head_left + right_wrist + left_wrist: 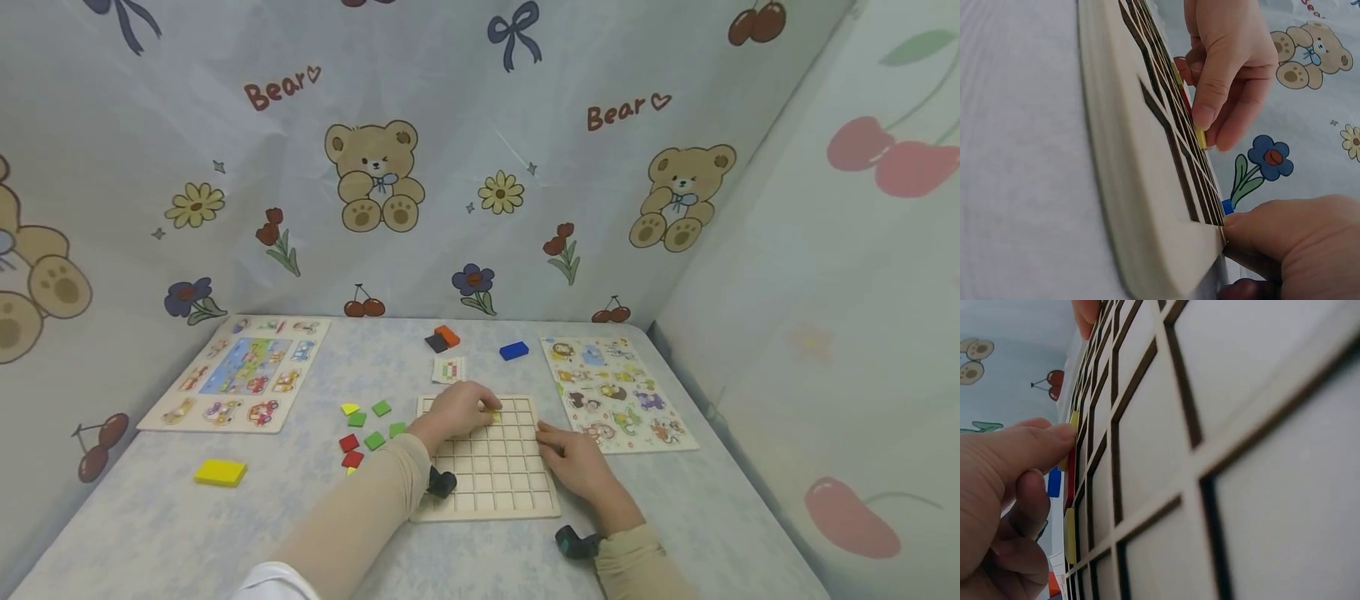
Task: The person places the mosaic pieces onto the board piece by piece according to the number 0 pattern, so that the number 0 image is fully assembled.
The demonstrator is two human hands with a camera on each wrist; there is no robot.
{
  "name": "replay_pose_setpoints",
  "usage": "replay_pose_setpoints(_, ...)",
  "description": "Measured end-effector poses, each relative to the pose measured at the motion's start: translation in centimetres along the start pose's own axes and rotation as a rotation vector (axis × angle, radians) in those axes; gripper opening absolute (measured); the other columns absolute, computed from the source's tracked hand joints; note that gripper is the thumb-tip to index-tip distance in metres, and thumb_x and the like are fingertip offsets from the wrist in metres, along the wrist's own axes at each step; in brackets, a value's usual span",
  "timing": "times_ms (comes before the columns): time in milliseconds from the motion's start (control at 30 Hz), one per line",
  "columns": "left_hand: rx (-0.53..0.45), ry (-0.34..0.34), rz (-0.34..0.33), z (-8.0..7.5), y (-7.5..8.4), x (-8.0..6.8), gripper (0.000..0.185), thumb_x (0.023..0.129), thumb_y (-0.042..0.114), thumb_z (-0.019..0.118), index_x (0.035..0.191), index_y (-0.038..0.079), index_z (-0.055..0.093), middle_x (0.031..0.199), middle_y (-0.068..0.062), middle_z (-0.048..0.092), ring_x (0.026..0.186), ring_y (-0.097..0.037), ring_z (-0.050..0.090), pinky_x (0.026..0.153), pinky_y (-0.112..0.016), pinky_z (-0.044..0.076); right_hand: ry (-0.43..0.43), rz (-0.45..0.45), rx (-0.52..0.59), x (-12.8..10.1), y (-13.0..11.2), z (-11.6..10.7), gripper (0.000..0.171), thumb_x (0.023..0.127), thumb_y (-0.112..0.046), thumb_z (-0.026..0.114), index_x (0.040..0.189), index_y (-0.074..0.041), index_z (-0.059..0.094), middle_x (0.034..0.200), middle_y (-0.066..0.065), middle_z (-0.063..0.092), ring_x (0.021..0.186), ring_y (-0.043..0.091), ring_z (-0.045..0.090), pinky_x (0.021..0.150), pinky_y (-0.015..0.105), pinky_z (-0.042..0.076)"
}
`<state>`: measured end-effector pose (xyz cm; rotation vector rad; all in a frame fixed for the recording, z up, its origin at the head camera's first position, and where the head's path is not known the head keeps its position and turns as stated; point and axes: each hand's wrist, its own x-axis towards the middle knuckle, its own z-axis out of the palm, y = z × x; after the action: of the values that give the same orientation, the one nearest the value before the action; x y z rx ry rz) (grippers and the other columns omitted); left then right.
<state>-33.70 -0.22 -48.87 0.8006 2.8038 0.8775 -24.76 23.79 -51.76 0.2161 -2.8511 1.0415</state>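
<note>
A wooden grid board [491, 475] lies flat on the table, its squares divided by raised strips. My left hand [461, 408] reaches over its far part and pinches a small yellow tile [1074, 419] between thumb and fingers, at the grid's surface. Beside that tile in the left wrist view, a red tile [1071, 478] and another yellow tile [1070, 534] sit on the board; from above, the left hand hides them. At the board's right edge, my right hand [577, 467] holds the rim, its thumb [1241, 228] at the edge.
Loose green tiles [374, 441], red tiles [349, 443] and a yellow tile [350, 409] lie left of the board. Beyond it are a pattern card [450, 370] and blue [513, 351], orange [447, 336] and black [436, 342] pieces. Picture puzzles [285, 408] [618, 396] flank it; a yellow block [221, 472] lies left.
</note>
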Motion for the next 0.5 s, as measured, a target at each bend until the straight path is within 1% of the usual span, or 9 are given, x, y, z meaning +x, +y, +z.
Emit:
replay_pose_setpoints(100, -0.017, -0.011, -0.002, 0.2, 0.1, -0.02, 0.024, 0.095, 0.022, 0.076, 0.119, 0.025, 0.079, 0.116, 0.009, 0.075, 0.112, -0.016, 0.068, 0.092, -0.038, 0.054, -0.001, 0.005, -0.003, -0.06, 0.07, -0.02, 0.029, 0.097, -0.014, 0.07, 0.125, -0.009, 0.074, 0.143, 0.004, 0.063, 0.132, 0.027, 0.061, 0.108, 0.047, 0.048)
replay_pose_setpoints(333, -0.003, -0.005, -0.042, 0.21, 0.2, -0.2, 0.014, 0.094, 0.026, 0.077, 0.106, 0.031, 0.082, 0.114, 0.009, 0.075, 0.105, -0.015, 0.07, 0.083, -0.035, 0.056, 0.001, -0.014, 0.01, 0.09, 0.03, -0.09, 0.028, 0.096, -0.013, 0.071, 0.123, -0.007, 0.075, 0.142, 0.006, 0.064, 0.131, 0.029, 0.061, 0.108, 0.048, 0.048)
replay_pose_setpoints(500, 0.001, -0.004, -0.055, 0.11, 0.46, -0.2, 0.011, 0.093, 0.026, 0.078, 0.101, 0.033, 0.083, 0.113, 0.01, 0.075, 0.101, -0.014, 0.07, 0.077, -0.033, 0.056, -0.002, -0.001, 0.01, 0.03, -0.06, -0.16, 0.028, 0.097, -0.013, 0.071, 0.123, -0.007, 0.075, 0.142, 0.006, 0.064, 0.132, 0.029, 0.061, 0.108, 0.049, 0.047)
